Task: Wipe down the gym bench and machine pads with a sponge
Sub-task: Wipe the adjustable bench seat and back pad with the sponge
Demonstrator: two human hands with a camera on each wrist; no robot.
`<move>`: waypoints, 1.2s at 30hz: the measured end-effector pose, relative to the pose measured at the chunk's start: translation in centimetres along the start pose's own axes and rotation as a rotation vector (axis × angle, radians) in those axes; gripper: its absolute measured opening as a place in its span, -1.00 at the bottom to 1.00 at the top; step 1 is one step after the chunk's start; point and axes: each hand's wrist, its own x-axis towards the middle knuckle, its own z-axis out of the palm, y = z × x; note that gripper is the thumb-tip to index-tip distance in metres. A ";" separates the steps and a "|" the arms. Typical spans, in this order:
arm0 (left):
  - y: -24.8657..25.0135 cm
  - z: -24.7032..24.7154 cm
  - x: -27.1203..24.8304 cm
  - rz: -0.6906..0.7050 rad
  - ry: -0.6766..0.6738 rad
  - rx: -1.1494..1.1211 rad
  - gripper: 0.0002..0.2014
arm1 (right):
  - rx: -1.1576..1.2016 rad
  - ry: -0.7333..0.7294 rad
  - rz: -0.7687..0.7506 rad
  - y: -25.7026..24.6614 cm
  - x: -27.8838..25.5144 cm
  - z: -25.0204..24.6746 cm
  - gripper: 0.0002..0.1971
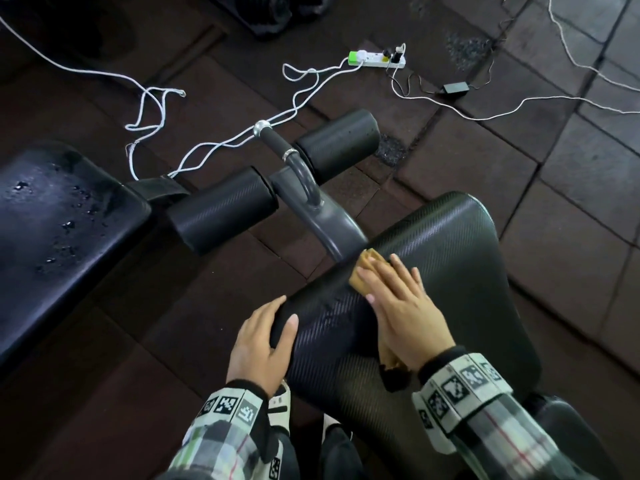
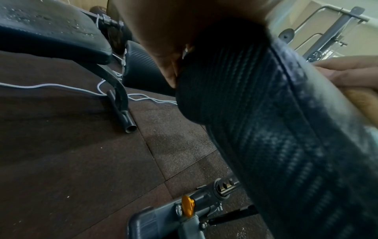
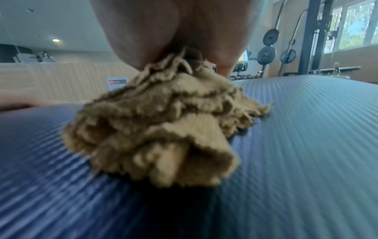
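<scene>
Sponge (image 1: 364, 271) material, tan and ragged, is pressed flat against the black ribbed bench pad (image 1: 450, 271) under the right hand (image 1: 401, 310), near the pad's front left edge. The fingers of that hand are laid out nearly straight over it, so it is pushed down rather than clutched; in the right wrist view the tan mass (image 3: 163, 129) is seen bunched in crumpled folds on the pad beneath the palm. The left hand (image 1: 263, 344) is wrapped over the pad's left edge, thumb on top and fingers curled round the side (in the left wrist view the palm (image 2: 163, 32) is seen pressed against the rolled rim). Two cylindrical roller pads (image 1: 221, 209) are mounted on a grey frame post (image 1: 311, 202) beyond the bench pad. A second bench (image 1: 59, 230), dotted with water droplets, stands to the left. On the dark floor tiles a white power strip (image 1: 377, 59) holds several plugs, and white cables (image 1: 156, 109) trail from it.
</scene>
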 end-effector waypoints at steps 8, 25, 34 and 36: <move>0.1 -0.3 0.3 -0.016 -0.053 0.032 -0.26 | 0.003 -0.114 -0.087 -5.0 4.2 0.5 -0.53; 12.5 5.3 2.6 0.064 -0.055 0.518 -0.33 | 0.004 0.137 0.304 6.4 5.8 -1.2 -0.55; 9.7 4.5 -1.4 0.064 -0.088 0.562 -0.48 | 0.034 0.182 0.295 6.7 5.6 -0.5 -0.54; 9.9 4.4 0.2 0.055 -0.094 0.543 -0.50 | 0.036 0.172 0.294 6.7 5.6 -0.5 -0.55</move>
